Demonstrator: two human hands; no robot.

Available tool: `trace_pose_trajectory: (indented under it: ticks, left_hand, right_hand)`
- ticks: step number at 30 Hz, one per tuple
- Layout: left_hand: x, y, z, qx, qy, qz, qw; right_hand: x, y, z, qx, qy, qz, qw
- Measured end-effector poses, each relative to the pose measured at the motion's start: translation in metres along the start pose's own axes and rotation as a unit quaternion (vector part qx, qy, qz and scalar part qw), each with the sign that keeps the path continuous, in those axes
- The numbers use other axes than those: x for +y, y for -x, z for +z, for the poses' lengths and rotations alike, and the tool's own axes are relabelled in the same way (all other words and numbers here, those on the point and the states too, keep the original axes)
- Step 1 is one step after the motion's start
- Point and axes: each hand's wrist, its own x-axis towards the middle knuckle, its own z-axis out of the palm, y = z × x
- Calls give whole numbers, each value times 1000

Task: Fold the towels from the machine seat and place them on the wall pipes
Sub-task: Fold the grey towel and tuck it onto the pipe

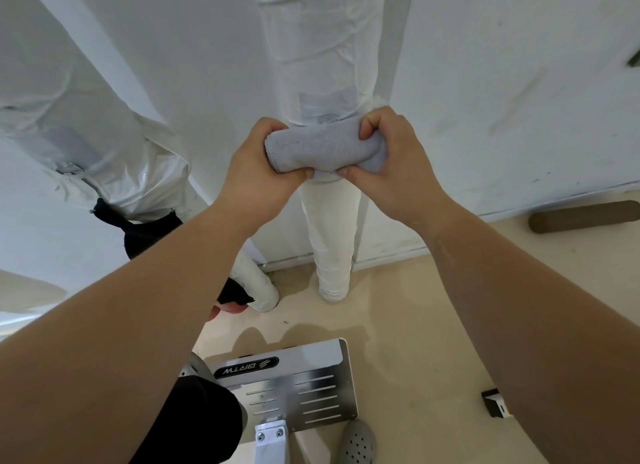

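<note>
Just above the centre of the frame, both bare hands grasp a small grey towel (323, 146) that is folded into a short, thick bundle lying roughly crosswise. The left hand (258, 167) has its grip clenched on the towel's left end, fingers curled over the top and thumb pressed along the lower edge. The right hand (388, 158) has its grip clenched on the right end, fingers bunched into the cloth from above and thumb tucked under it, so the two thumbs nearly meet beneath the bundle. The towel is held directly in front of a vertical white wrapped pipe (329, 228) that runs down the middle of the frame to the floor; whether the cloth touches the pipe cannot be told. A pale patch (327, 107) is stuck on the pipe just above the towel. In the left of the frame a second, thicker wrapped pipe (114, 162) slants down along the white wall (502, 82), with a black piece (138, 231) at its lower bend. At the bottom centre a silver metal plate (294, 384) with slots and a dark label reading BRTW sits over the beige floor (415, 325). A grey perforated shoe (356, 443) shows at the bottom edge, and a brown cylinder (581, 217) lies against the wall's base at the right.
</note>
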Motion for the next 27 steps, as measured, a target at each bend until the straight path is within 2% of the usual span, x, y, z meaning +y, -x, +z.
trace_pose_trajectory:
  ticks: [5,8,10,13,15,22,25,27]
  left_hand:
    - [8,16,5,85,-92,96,987]
    - [10,12,5,107,-188,176,960]
    - [11,6,5,103,-259,215,936]
    - [10,0,7,88,-331,210,916]
    - [6,-2,10,79,-343,191,916]
    - [3,-4,13,73,-341,178,920]
    - [5,-4,9,61,-336,198,919]
    - [3,-3,7,81,-338,231,909]
  right_hand:
    - [-5,1,-1,12,34,-10,999]
    - [-7,3,2,34,73,-26,996]
    - [-10,5,6,52,146,-53,986]
    - [-10,7,12,79,274,-93,954]
    - [-8,8,16,91,299,-102,945]
    - [-6,9,18,101,225,-47,968]
    - [-8,8,11,75,160,-47,983]
    - [-9,8,4,51,131,-47,989]
